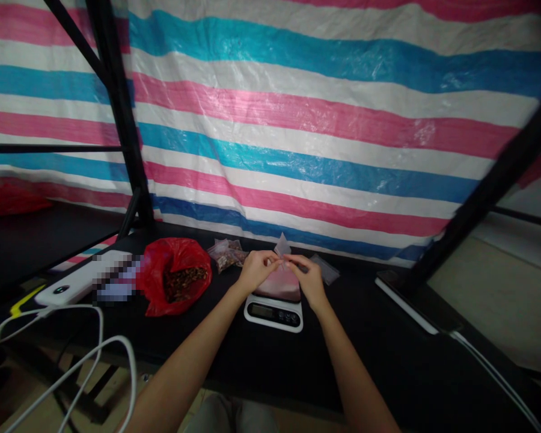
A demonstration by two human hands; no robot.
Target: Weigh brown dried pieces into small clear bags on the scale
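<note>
Over a white kitchen scale [274, 323] with a dark display, my left hand [258, 269] and my right hand [307, 278] pinch a small clear plastic bag [282, 244] between their fingertips. The bag's upper corner sticks up above the fingers; whether anything is inside I cannot tell. A pinkish surface [279, 285] shows on the scale below the hands. To the left, an open red plastic bag [175, 249] holds small brown pieces [184, 284]. Between it and my left hand lie several filled clear packets [226, 254]. A flat clear bag [327, 270] rests behind my right hand.
A white power bank [85, 278] with a white cable [101, 337] lies at the left of the black table [234, 355]. A dark flat device [415, 300] with a cable lies on the right. Black frame posts [121, 120] and a striped plastic sheet [297, 138] stand behind.
</note>
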